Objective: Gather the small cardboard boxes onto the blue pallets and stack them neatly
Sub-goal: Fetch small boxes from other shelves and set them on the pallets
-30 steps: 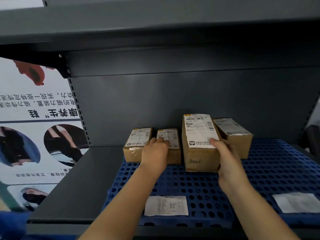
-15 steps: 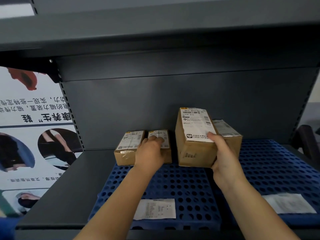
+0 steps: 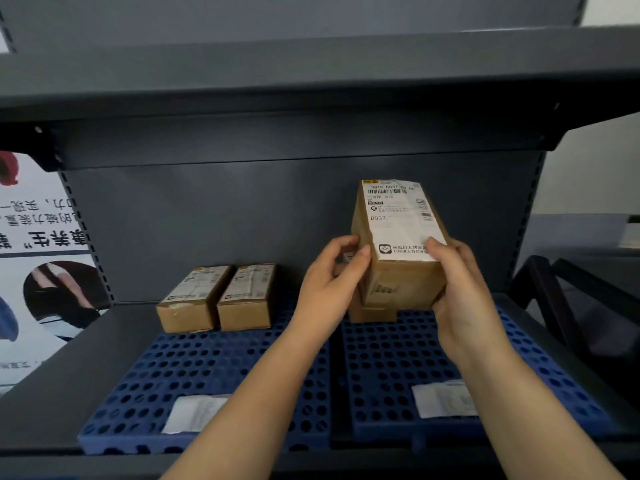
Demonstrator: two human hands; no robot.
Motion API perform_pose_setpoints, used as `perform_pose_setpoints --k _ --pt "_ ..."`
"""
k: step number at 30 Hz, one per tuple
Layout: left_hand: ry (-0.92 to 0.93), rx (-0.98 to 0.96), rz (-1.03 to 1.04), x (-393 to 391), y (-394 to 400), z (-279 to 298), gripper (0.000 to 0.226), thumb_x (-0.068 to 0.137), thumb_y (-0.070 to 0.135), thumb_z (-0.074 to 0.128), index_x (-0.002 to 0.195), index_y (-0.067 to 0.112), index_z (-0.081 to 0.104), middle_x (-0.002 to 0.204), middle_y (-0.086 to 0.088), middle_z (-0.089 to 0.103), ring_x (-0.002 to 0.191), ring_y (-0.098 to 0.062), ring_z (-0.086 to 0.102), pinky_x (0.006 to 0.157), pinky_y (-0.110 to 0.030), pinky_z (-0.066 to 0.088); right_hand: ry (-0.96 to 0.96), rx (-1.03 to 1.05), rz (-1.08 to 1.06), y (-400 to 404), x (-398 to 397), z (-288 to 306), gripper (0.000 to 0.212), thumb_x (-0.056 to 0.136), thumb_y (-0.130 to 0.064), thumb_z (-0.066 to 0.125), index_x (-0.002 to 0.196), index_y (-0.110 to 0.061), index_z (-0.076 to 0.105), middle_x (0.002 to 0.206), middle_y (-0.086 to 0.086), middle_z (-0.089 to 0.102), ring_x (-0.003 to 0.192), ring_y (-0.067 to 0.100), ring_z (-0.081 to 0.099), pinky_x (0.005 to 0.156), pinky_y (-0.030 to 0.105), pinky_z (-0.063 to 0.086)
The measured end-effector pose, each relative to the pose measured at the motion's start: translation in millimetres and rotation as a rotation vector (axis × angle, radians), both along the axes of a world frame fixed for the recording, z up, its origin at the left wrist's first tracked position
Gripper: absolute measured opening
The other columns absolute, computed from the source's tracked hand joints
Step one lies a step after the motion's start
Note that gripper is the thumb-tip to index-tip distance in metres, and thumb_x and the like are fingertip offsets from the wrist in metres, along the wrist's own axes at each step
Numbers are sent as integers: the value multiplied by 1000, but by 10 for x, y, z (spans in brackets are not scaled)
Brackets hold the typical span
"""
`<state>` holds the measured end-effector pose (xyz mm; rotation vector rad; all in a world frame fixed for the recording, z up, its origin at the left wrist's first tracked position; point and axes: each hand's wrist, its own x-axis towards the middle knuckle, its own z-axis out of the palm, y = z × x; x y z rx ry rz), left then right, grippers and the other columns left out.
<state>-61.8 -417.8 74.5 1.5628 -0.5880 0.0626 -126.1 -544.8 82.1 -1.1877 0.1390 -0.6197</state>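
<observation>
I hold a tall cardboard box (image 3: pixel 401 265) with a white shipping label tilted up in the air over the right blue pallet (image 3: pixel 398 362). My right hand (image 3: pixel 460 292) grips its right side and my left hand (image 3: pixel 329 289) grips its left side. Under it, partly hidden, a lower cardboard box (image 3: pixel 372 313) rests on the right pallet. Two small labelled boxes (image 3: pixel 194 299) (image 3: pixel 247 297) sit side by side at the back of the left blue pallet (image 3: pixel 214 372), touching each other.
Both pallets lie on a dark grey metal shelf (image 3: pixel 69 382) with a back panel and another shelf overhead. A white paper slip (image 3: pixel 194 412) lies on the left pallet, another slip (image 3: pixel 443 398) on the right. A printed poster (image 3: pixel 38 271) stands at left, a dark frame (image 3: pixel 581 306) at right.
My left hand left the second small box and moved right onto the tall box. The tall box rose off the pallet and now tilts up, held by both hands.
</observation>
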Motion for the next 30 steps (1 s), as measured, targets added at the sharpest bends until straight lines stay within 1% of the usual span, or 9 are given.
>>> perform_pose_setpoints --k 3,7,11,15,18,20,24,26,30 --pt "18 20 -26 -147 -308 12 45 87 44 58 125 20 55 111 13 63 95 7 61 87 -21 50 15 -48 -27 -345 -91 -7 21 90 -33 54 109 -25 55 105 -5 68 98 9 63 81 29 48" --pt "77 66 -50 -256 -632 -69 52 84 46 59 129 20 53 110 17 61 88 13 61 76 -11 51 72 -97 22 -732 -182 -131 24 91 -35 53 113 -27 53 101 -10 67 92 3 62 75 25 45" --pt "164 162 -32 -246 -864 -227 61 81 55 60 132 23 51 125 8 58 108 -4 58 95 -28 50 183 -115 118 -1032 -192 -352 26 89 -34 55 114 -29 50 108 -6 63 100 10 60 81 30 49" --pt "280 202 -32 -184 -1033 -371 82 64 70 61 129 21 55 121 6 62 109 -8 58 98 -34 48 291 -143 188 -1234 -110 -541 36 89 -37 55 122 -27 45 110 -8 59 101 7 56 80 26 46" --pt "313 198 -30 -90 -1144 -509 39 87 47 57 113 18 62 101 6 66 95 -7 62 84 -24 53 371 -191 212 -1344 10 -695 44 88 -41 56 128 -27 43 115 -7 59 103 9 57 89 29 46" --pt "299 225 1 -32 -1189 -577 27 93 36 53 107 17 65 90 7 66 88 -9 64 75 -21 54 427 -223 214 -1387 103 -776 50 87 -43 59 131 -26 43 121 -3 59 105 13 58 94 32 46" --pt "299 290 99 100 -1236 -613 24 92 35 55 78 19 64 80 0 67 82 -20 69 73 -32 58 483 -291 196 -1442 337 -807 60 83 -45 63 135 -22 43 123 0 59 108 19 59 100 42 45" --pt "270 315 162 150 -1265 -608 28 92 34 55 71 17 63 82 -9 70 80 -25 70 73 -37 59 502 -290 189 -1458 462 -791 60 84 -43 63 135 -19 43 124 3 58 108 21 58 100 43 45" --pt "139 367 251 210 -1325 -632 46 94 38 50 84 -2 69 86 -19 71 80 -30 69 72 -41 57 504 -239 161 -1452 641 -772 56 87 -38 61 135 -16 42 124 6 57 108 22 57 99 41 45"
